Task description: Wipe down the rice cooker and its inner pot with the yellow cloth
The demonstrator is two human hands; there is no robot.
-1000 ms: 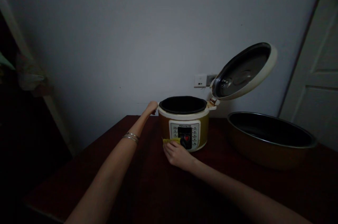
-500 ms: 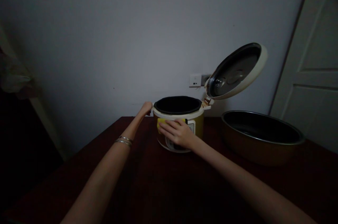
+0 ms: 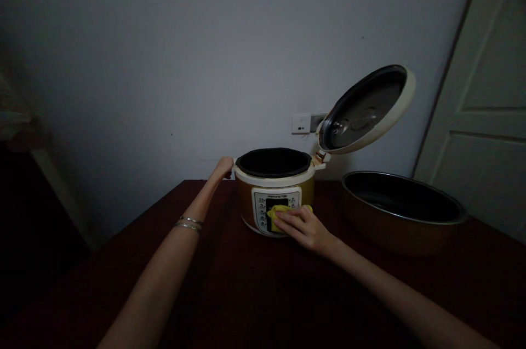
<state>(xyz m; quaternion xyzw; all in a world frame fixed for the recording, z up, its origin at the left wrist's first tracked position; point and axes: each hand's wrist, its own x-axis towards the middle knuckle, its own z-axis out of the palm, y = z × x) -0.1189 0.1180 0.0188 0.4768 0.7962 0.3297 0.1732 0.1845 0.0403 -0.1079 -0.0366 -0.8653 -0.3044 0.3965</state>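
Note:
A gold and white electric cooker (image 3: 243, 198) stands on the dark red table, its round lid (image 3: 370, 110) tilted up on a hinge at the right. The cooker's mouth shows a dark inside. My left hand (image 3: 224, 166) is closed at the cooker's upper left edge, and its fingertips are partly hidden. With my right hand (image 3: 310, 230) I press a yellow cloth (image 3: 280, 219) against the control panel (image 3: 259, 201) on the cooker's front. The cloth covers part of the dark display, while button labels show on both sides.
To the right of the cooker sits a large pot (image 3: 386, 223), gold outside and dark inside. Behind, a wall socket (image 3: 301, 123) is fixed to the pale wall. A door (image 3: 489, 135) is at the far right. The table (image 3: 230, 294) extends toward me.
My right hand and the yellow cloth have moved right and down across the cooker's front, uncovering the panel's upper and left parts. My left hand stays at the cooker's edge.

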